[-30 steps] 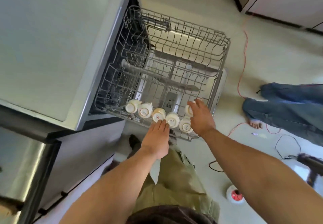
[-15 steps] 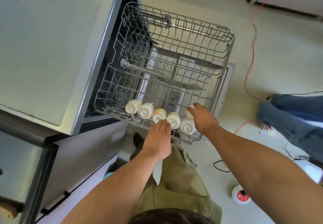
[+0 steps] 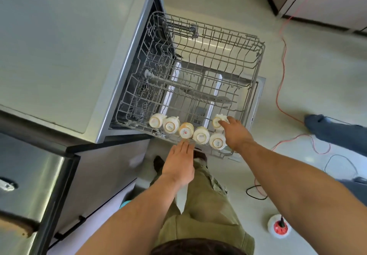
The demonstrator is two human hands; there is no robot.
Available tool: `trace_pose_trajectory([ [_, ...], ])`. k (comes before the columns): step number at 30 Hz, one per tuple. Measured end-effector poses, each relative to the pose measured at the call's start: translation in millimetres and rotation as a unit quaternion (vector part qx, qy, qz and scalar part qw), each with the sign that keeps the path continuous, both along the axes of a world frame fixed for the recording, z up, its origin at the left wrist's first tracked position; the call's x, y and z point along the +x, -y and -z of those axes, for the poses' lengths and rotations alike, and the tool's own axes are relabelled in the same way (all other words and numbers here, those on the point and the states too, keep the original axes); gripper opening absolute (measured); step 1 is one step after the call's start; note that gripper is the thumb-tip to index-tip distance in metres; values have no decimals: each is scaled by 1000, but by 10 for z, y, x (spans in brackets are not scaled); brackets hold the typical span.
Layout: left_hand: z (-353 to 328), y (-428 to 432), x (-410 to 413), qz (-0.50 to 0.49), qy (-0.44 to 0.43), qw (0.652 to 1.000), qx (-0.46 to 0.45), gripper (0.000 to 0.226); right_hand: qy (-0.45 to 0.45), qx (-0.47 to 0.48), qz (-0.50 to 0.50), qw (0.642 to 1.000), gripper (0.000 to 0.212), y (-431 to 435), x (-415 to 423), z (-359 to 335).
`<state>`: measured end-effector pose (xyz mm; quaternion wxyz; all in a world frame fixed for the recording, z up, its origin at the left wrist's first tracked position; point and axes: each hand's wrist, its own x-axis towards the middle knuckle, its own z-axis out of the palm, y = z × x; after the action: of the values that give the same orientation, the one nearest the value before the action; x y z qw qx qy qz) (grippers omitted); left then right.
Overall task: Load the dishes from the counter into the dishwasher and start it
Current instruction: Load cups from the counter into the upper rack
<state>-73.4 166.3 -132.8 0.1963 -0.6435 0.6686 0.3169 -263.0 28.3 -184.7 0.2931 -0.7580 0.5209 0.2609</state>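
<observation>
Upper rack (image 3: 256, 60): mid-grey wire in a grid pattern. Cups (image 3: 201, 135): six, white, each upturned base ringed in tan-orange; I read dark lettering at the centre of three and a red mark on the third cup from the left (image 3: 185, 131). Tabletop (image 3: 59, 46): plain pale grey-green with a silver-grey edge. Floor (image 3: 317, 75): pale cream. Trousers (image 3: 204, 215): olive. Long cable (image 3: 282, 66): orange-red. Looped cable (image 3: 256, 193): black. Round floor unit (image 3: 279, 227): white with a red centre. Second person's jeans (image 3: 337, 133): denim blue. Appliance front (image 3: 29, 175) at my lower left: brushed steel with black trim.
</observation>
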Motion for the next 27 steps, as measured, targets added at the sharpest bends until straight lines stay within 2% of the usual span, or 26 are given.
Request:
trace_pose_trajectory([
  [6,-199,-266,208,-2,2,1000,-27,73,9,-38,40,998,74,-354,193,-324],
  [9,-332,-385,398,-13,6,997,-74,72,81,-69,71,992,63,-584,482,-501],
  [11,-436,-440,582,-41,-3,990,-136,71,171,-134,77,973,51,-733,779,-663],
  [14,-602,-495,963,-63,-16,965,-254,71,311,-238,74,917,36,-911,1380,-986],
  [17,-837,-520,1411,-87,2,943,-322,72,394,-282,75,872,30,-991,2092,-1360],
  [20,-1068,-597,1894,-139,50,929,-339,71,448,-284,48,846,31,-1034,2780,-1661],
  [27,-1155,-1025,2912,-312,103,882,-338,69,489,-275,-76,824,34,-1195,3935,-1948],
])
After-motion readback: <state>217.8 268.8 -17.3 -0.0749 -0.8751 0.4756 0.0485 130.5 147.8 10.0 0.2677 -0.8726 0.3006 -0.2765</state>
